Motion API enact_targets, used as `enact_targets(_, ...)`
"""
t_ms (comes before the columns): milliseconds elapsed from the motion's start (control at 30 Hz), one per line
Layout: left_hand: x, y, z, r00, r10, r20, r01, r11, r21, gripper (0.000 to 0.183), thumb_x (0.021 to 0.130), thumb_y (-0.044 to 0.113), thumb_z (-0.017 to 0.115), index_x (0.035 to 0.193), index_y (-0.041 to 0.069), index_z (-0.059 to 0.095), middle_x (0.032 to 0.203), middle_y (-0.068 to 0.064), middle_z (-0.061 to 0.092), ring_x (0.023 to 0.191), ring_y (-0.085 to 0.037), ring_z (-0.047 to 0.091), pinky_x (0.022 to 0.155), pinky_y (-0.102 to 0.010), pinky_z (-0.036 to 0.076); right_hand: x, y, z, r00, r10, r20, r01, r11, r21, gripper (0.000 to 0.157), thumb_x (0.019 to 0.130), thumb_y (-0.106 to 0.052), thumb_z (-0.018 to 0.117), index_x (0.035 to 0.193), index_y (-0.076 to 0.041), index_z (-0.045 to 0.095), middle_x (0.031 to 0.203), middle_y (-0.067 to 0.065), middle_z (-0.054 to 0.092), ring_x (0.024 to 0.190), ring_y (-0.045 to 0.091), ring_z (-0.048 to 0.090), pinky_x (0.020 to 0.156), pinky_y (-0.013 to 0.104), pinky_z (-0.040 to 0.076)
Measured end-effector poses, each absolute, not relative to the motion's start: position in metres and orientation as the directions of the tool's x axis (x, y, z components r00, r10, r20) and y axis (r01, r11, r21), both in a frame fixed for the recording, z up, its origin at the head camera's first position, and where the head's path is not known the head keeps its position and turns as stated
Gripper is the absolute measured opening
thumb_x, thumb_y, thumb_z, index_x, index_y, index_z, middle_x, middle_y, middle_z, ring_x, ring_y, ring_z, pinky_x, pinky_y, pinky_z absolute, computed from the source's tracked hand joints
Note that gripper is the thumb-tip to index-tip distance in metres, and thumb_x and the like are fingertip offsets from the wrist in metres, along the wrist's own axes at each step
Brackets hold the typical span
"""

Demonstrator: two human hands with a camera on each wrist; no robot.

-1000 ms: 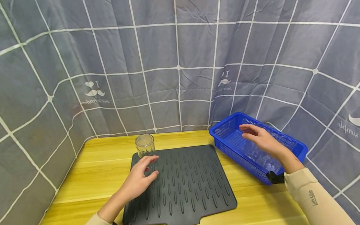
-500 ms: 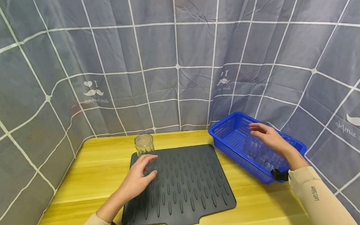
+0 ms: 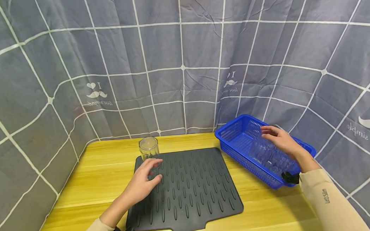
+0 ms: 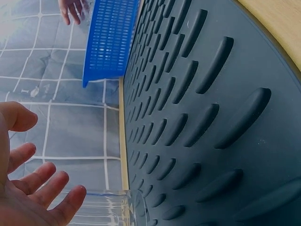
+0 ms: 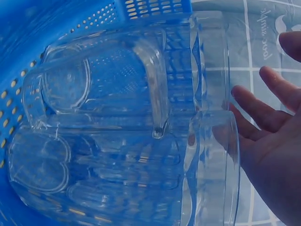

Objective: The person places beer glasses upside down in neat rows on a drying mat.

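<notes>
A clear glass stands on the back left corner of a black ribbed mat; it looks upside down. Just in front of it hovers my left hand, fingers loosely bent and holding nothing. In the left wrist view these fingers overlap the glass; contact cannot be told. Over the blue basket is my right hand, also holding nothing. Several clear glasses lie inside. The right wrist view shows a handled glass mug beside another glass, their rims near my relaxed fingers.
The yellow wood-grain table carries the mat, with the basket to the right. A grey checked curtain encloses the back and both sides. The basket's far right wall sits close to the curtain.
My right hand has shifted rightward over the basket, uncovering more of the glasses inside. My left hand and the glass on the mat have stayed put.
</notes>
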State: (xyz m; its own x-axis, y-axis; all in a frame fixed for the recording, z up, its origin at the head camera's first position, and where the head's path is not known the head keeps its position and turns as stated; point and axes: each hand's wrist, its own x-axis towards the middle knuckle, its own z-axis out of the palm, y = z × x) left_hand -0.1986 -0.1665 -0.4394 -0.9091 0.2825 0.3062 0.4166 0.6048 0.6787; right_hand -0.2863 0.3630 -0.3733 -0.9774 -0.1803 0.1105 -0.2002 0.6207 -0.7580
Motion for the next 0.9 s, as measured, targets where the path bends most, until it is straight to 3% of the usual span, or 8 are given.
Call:
enact_targets(67, -0.200, -0.167, -0.439, -0.910, 0.281, 0.306, 0.415, 0.605, 0.679, 0.051, 0.095, 0.018, 0.069, 0.143, 0.023, 0.054, 0.138, -0.001, 0.055, 0.117, -0.022, 0.058, 0.093, -0.048, 0.053, -0.288, 0.363, -0.373, -0.977, -0.191, 0.094, -0.196, 0.635, -0.747, 0.054, 0.105, -0.026, 0.056, 0.148, 0.003, 0.043, 0.144, 0.030, 0.050, 0.117, 0.011, 0.060, 0.098, 0.028, 0.047)
enact_targets(167, -0.200, -0.166, -0.439, -0.911, 0.283, 0.299, 0.411, 0.605, 0.682, 0.051, 0.095, 0.019, 0.069, 0.143, 0.022, 0.054, 0.138, -0.001, 0.055, 0.115, -0.022, 0.058, 0.092, -0.049, 0.052, -0.290, 0.363, -0.374, -0.973, -0.218, 0.070, -0.199, 0.657, -0.727, 0.057, 0.102, -0.023, 0.061, 0.148, 0.004, 0.041, 0.145, 0.031, 0.047, 0.130, 0.043, 0.051, 0.102, 0.046, 0.047)
enact_targets(233, -0.199, -0.165, -0.439, -0.912, 0.285, 0.293, 0.409, 0.607, 0.681, 0.051, 0.095, 0.019, 0.069, 0.143, 0.022, 0.054, 0.138, -0.002, 0.055, 0.115, -0.022, 0.057, 0.092, -0.050, 0.052, -0.290, 0.362, -0.375, -0.970, -0.237, 0.057, -0.207, 0.674, -0.710, 0.059, 0.099, -0.021, 0.065, 0.148, 0.004, 0.042, 0.146, 0.032, 0.046, 0.133, 0.050, 0.046, 0.104, 0.056, 0.045)
enact_targets(533, -0.197, -0.166, -0.442, -0.916, 0.277, 0.289, 0.400, 0.612, 0.682, 0.051, 0.095, 0.019, 0.069, 0.143, 0.023, 0.054, 0.138, 0.000, 0.054, 0.120, -0.021, 0.057, 0.094, -0.048, 0.053, -0.289, 0.357, -0.376, -0.945, -0.325, 0.024, -0.275, 0.757, -0.593, 0.071, 0.088, -0.019, 0.078, 0.146, 0.005, 0.045, 0.146, 0.034, 0.045, 0.131, 0.057, 0.044, 0.101, 0.064, 0.044)
enact_targets(900, -0.196, -0.169, -0.441, -0.917, 0.280, 0.285, 0.399, 0.606, 0.688, 0.050, 0.096, 0.021, 0.068, 0.143, 0.022, 0.053, 0.138, -0.005, 0.055, 0.117, -0.023, 0.057, 0.093, -0.050, 0.052, -0.290, 0.352, -0.377, -0.947, -0.321, 0.002, -0.276, 0.813, -0.513, 0.070, 0.083, -0.021, 0.081, 0.142, 0.002, 0.050, 0.140, 0.032, 0.052, 0.127, 0.052, 0.050, 0.100, 0.062, 0.046)
